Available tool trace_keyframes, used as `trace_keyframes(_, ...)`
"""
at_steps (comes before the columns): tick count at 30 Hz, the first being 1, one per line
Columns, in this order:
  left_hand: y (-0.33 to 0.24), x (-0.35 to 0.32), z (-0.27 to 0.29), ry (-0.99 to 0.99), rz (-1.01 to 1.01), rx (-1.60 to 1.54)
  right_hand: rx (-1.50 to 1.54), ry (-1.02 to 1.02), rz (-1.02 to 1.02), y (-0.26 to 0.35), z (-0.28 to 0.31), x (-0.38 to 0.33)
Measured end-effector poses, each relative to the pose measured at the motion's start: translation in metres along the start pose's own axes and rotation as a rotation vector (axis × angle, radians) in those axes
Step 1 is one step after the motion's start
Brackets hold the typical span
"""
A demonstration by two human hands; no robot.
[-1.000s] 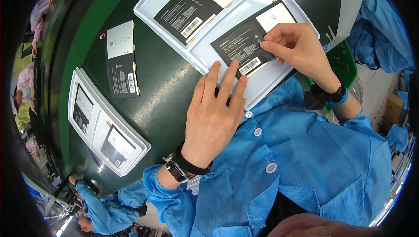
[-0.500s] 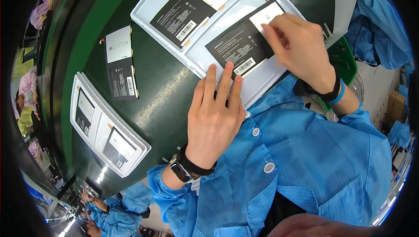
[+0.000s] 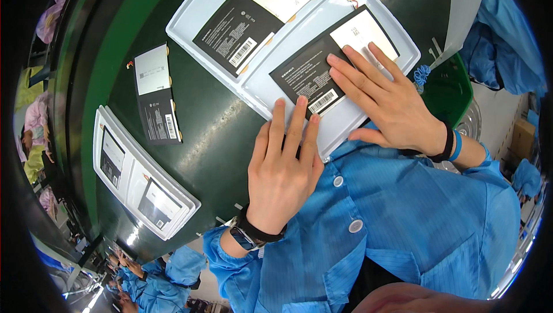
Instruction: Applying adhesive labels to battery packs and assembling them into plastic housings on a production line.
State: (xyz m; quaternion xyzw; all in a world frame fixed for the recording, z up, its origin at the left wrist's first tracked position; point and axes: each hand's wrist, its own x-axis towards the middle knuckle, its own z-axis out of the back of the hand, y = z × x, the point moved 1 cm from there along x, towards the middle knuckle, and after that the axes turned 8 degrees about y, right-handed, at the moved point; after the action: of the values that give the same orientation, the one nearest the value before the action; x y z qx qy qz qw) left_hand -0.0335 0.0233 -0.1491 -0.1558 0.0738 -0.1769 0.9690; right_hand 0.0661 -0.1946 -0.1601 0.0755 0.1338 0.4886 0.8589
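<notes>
- The right hand (image 3: 391,103) lies flat on the near battery pack (image 3: 322,68), fingers (image 3: 357,68) spread apart and pressed along its face — it looks like a hold-down that keeps the thin pack seated in its pocket, not a grip.
- The left hand (image 3: 285,169) rests palm-down with fingers together and straight, the tips touching the near rim of the light grey tray (image 3: 259,91) just beside the pack's barcode end; judged from this, it steadies the tray against sliding on the dark green table (image 3: 213,134).
- The pack sits in the tray's nearer pocket. Its long axis runs diagonally — black end toward lower left, white-labelled end with the small wire lead toward upper right.
- A second pack (image 3: 256,16) lies parallel in the farther pocket.
- One loose pack (image 3: 155,94) lies on the table to the left, well apart, with another loaded tray (image 3: 138,175) beyond it.
</notes>
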Motion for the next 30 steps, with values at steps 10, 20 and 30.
trace_keyframes(10,-0.005,0.003,0.004,0.067,0.026,-0.02,0.172,0.0,0.129,0.011,-0.003,0.043)
trace_keyframes(20,-0.006,0.005,0.005,0.051,0.028,-0.004,0.054,-0.008,-0.025,-0.024,0.017,0.027)
trace_keyframes(30,-0.005,-0.008,0.002,-0.035,0.048,-0.054,0.174,-0.073,0.152,-0.031,0.013,0.018)
